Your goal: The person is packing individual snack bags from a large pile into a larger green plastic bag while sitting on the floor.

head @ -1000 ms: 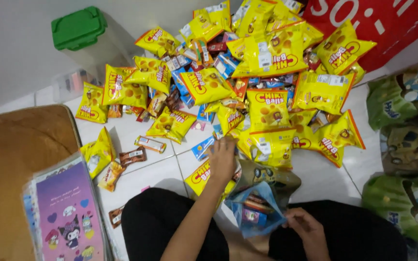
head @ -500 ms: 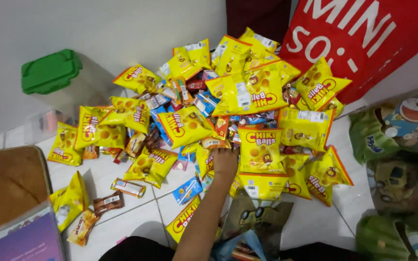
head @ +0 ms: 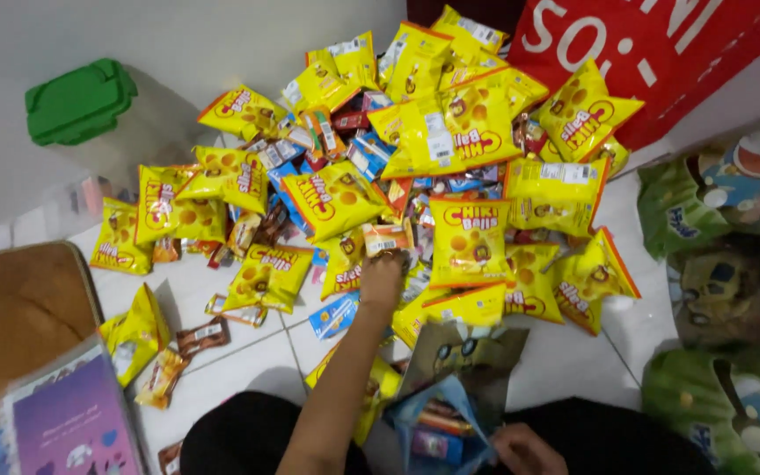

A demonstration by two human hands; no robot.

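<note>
- Two bare hands show at the bottom edge: the right hand (head: 521, 453) at six o'clock has its fingers pinched on the rim of a blue plastic gift bag (head: 437, 427), which holds small wrapped sweets and lies on the person's dark-clad lap.
- At seven o'clock lies a stack of flat purple cartoon-printed packets (head: 68, 422), just beside a brown padded mat (head: 15, 308) at nine o'clock.
- Dead centre, the left hand (head: 382, 280) reaches forward, knuckles up, fingers curled down onto a small orange-and-white snack wrapper (head: 387, 237) in the pile; whether they have closed on it cannot be told.
- A flat blue biscuit packet (head: 334, 317) lies on the white tiled floor (head: 222, 378) just left of that forearm.
- Around the left hand, from ten to two o'clock, spreads a heap of yellow puffed snack bags (head: 468, 242).
- At three o'clock sit green cartoon-printed bags (head: 714, 229).
- At ten o'clock, far back, stands a clear plastic tub with a green lid (head: 76, 101).
- At one o'clock leans a red paper shopping bag (head: 661, 53).
</note>
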